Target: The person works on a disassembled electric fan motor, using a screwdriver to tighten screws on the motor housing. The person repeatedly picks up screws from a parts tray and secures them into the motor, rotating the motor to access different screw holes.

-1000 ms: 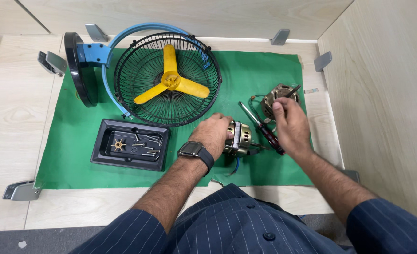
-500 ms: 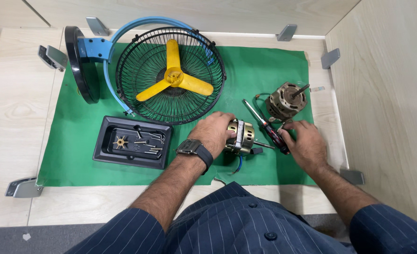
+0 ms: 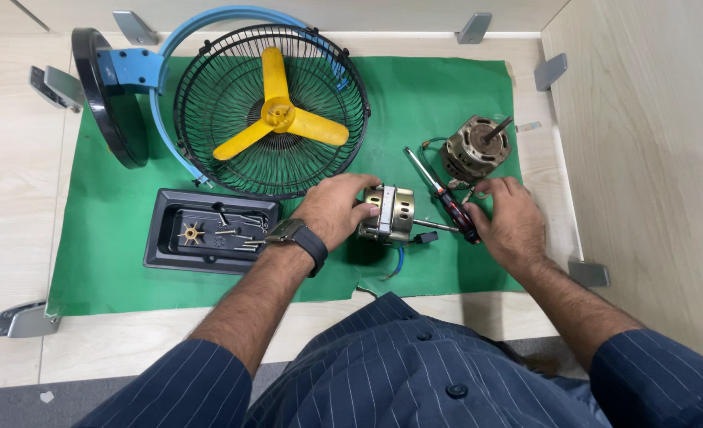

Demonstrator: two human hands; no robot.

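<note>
My left hand (image 3: 334,208), a dark watch on its wrist, grips a brass-coloured fan motor (image 3: 393,214) lying on the green mat (image 3: 439,111), its shaft pointing right. My right hand (image 3: 510,220) rests on the mat just right of that shaft, fingers curled at the red-and-black handle of a screwdriver (image 3: 445,196) that lies diagonally; whether it grips the handle is unclear. A second, darker motor (image 3: 475,148) with its shaft up stands behind my right hand.
A yellow three-blade fan in a black wire guard (image 3: 272,111) with a blue frame and black base (image 3: 107,95) lies at the back left. A black tray (image 3: 209,231) of screws and small parts sits left of my left wrist. Metal brackets (image 3: 25,319) line the table edges.
My right hand drew back from the dark motor toward me and down to the screwdriver handle. My left hand stayed on the brass motor.
</note>
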